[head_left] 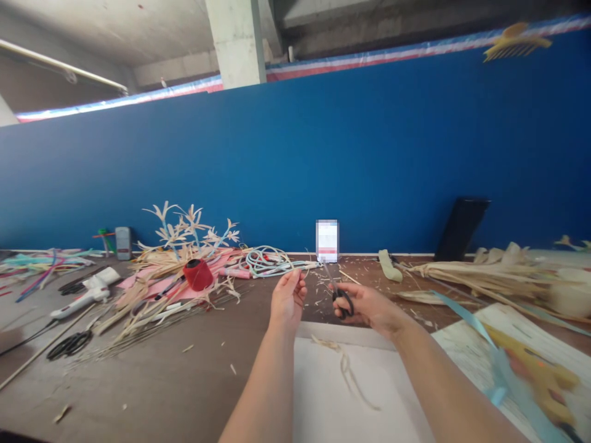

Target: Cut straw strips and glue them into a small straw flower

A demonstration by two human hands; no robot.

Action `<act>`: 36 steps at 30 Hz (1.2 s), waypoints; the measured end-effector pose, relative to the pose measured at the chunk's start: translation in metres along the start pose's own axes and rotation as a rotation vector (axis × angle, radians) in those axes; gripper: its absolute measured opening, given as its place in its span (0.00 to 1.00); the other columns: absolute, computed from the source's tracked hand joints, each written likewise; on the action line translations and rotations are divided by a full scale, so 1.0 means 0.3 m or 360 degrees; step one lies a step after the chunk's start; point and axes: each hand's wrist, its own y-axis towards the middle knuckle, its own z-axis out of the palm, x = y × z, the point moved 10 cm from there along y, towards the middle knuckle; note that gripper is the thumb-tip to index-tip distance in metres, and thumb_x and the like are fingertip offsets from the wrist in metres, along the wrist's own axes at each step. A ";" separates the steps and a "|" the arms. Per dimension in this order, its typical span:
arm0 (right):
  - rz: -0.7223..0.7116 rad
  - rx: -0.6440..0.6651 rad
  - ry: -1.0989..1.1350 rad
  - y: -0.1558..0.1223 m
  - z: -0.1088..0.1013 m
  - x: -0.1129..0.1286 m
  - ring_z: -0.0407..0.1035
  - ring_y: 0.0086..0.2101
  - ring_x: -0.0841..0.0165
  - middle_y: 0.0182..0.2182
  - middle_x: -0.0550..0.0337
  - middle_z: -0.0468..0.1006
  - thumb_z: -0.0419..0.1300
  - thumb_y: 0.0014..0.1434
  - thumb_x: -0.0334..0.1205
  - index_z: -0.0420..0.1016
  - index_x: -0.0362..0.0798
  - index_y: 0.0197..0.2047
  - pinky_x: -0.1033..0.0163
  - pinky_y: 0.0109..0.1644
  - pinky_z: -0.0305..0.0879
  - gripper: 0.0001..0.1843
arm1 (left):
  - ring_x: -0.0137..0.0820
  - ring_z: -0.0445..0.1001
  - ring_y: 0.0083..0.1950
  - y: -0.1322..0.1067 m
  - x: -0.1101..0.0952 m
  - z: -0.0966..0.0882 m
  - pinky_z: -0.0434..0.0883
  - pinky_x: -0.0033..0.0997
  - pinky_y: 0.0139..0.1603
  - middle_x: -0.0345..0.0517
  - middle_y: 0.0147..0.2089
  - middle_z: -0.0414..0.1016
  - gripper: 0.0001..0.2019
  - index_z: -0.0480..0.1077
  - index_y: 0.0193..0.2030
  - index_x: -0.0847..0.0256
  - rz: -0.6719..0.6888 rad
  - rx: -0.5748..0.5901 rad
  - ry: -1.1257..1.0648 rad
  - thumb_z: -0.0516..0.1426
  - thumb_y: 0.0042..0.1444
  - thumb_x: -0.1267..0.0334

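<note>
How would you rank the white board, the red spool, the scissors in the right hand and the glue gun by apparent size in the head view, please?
1. white board, though it lies nearest the camera
2. glue gun
3. red spool and scissors in the right hand: look alike

Your right hand (369, 307) holds a pair of black-handled scissors (337, 289), fingers through the loops, with the slim metal blades pointing up and slightly left, away from you, above the brown table. Your left hand (287, 299) is raised just beside it, fingertips pinched on a thin pale straw strip (308, 266) that runs toward the scissor blades. Whether blade and strip touch is too fine to tell.
</note>
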 end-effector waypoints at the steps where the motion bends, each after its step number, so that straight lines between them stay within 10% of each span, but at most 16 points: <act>1: 0.0030 0.0010 -0.0036 -0.003 0.007 -0.005 0.71 0.30 0.72 0.32 0.58 0.76 0.66 0.43 0.42 0.67 0.49 0.51 0.69 0.29 0.64 0.30 | 0.17 0.68 0.25 -0.001 -0.004 0.003 0.67 0.14 0.23 0.40 0.30 0.71 0.11 0.71 0.35 0.65 0.0015 0.0003 0.0011 0.63 0.43 0.66; 10: -0.0013 0.0050 -0.0222 0.006 0.008 0.000 0.65 0.24 0.76 0.28 0.56 0.75 0.62 0.45 0.52 0.73 0.44 0.39 0.74 0.19 0.45 0.23 | 0.17 0.67 0.25 -0.005 -0.030 0.013 0.65 0.15 0.23 0.40 0.30 0.71 0.13 0.71 0.33 0.65 0.0110 -0.0021 0.0087 0.64 0.41 0.63; 26: -0.0273 -0.0213 -0.0474 0.032 -0.020 0.043 0.57 0.18 0.77 0.16 0.64 0.68 0.67 0.41 0.48 0.78 0.43 0.38 0.68 0.23 0.54 0.22 | 0.16 0.65 0.24 -0.025 0.003 0.047 0.64 0.14 0.23 0.40 0.28 0.69 0.15 0.72 0.33 0.66 0.0025 0.0127 0.0298 0.64 0.39 0.59; 36: -0.0290 -0.0377 0.0322 0.041 -0.088 0.027 0.70 0.31 0.70 0.34 0.56 0.76 0.66 0.43 0.46 0.72 0.51 0.45 0.73 0.18 0.53 0.24 | 0.21 0.64 0.23 -0.051 0.057 0.088 0.64 0.21 0.24 0.42 0.25 0.70 0.17 0.74 0.33 0.66 -0.0041 0.0319 0.0992 0.62 0.41 0.54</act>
